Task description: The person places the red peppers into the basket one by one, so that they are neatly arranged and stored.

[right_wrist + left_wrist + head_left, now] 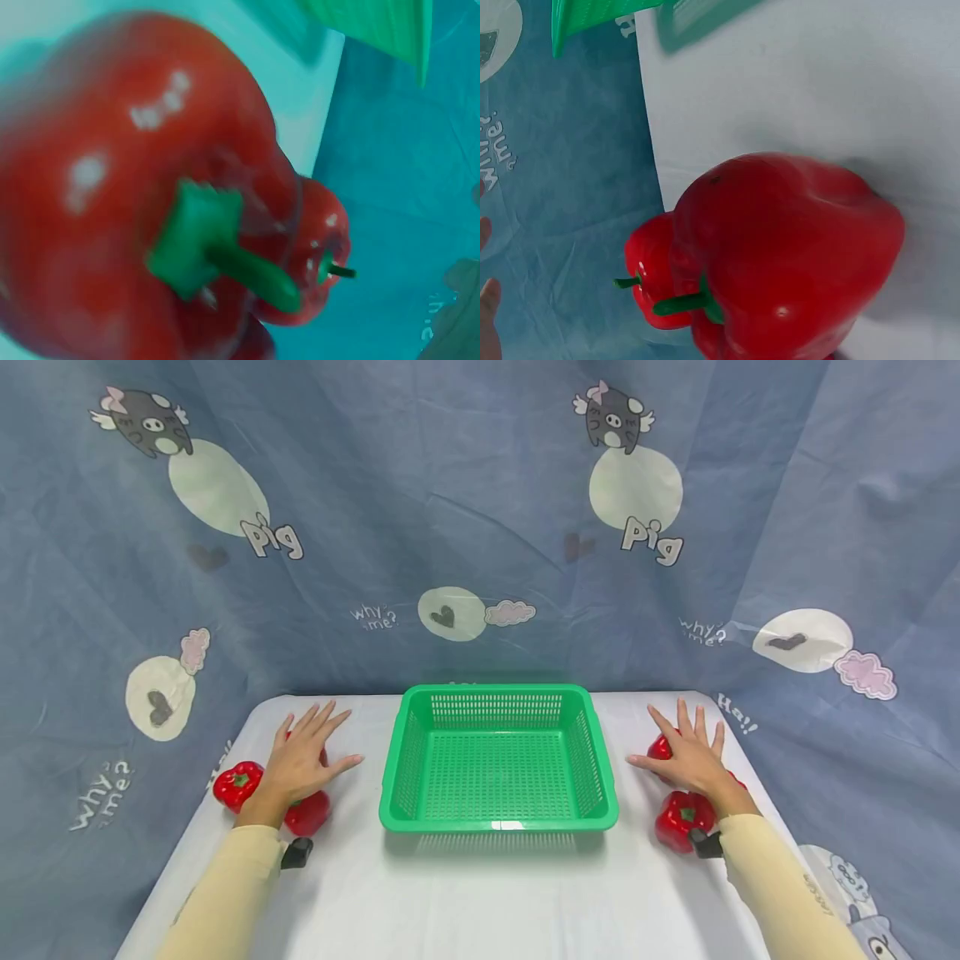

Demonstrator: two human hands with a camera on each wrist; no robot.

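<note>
My left hand (298,762) hovers over red bell peppers at the table's left, fingers spread and straight, holding nothing. One bell pepper (238,783) lies left of the wrist and another (307,814) right of it; a third is mostly hidden behind the hand. On the right, my right hand (692,763) spreads its fingers over more peppers, also holding nothing. A bell pepper (684,821) with a green stem sits by that wrist, and others peek out around the hand. Large in the wrist views are a pepper (787,240) on the left and a pepper (112,187) on the right.
A green plastic basket (498,825) with slotted sides stands between the hands, nothing in it. It rests on a white-covered table (495,893). Blue printed cloth (480,527) hangs behind the table and around its sides. Each wrist wears a black device.
</note>
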